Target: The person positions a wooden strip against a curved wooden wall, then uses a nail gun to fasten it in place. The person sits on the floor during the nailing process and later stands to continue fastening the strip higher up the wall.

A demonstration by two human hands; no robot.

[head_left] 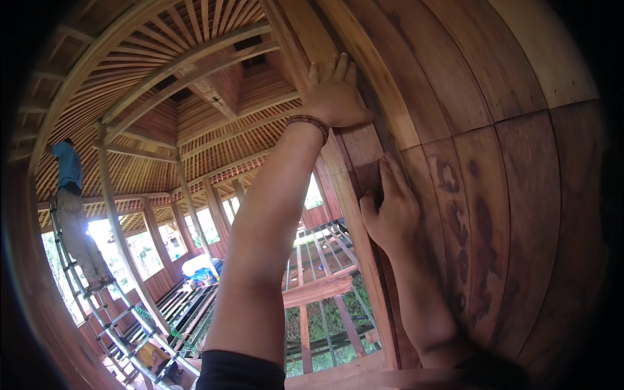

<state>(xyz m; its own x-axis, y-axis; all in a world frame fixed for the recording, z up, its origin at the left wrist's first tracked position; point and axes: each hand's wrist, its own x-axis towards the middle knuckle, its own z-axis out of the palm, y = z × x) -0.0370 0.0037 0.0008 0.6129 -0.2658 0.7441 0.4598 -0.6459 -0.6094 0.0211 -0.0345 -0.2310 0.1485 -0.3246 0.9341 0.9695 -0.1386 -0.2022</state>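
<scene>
Right hand (392, 211) is up flat against the wooden wall (507, 195), fingers pressed together and pointing upward, thumb out to the side, palm on a reddish vertical board (364, 162) at the wall's left edge. Left hand (335, 94) is higher on that same board, fingers side by side and laid flat over it, a beaded bracelet (311, 123) around the wrist. Neither hand is gripping anything; both simply press on the wood. The board is dark red-brown, smooth, running from the roof line down toward the lower edge of the wall. Beside it, the wall planks are broad and stained with darker blotches. Two hands, one board under them. Farther out, open floor joists (318, 286) with greenery showing through. Beyond that, a ladder (97, 305) leans at the far left, and one person in a blue shirt (68, 195) stands on it under the ribbed wooden roof (195, 65). Something blue and white (201, 266) lies on the far joists, possibly a bag; too small to say.
</scene>
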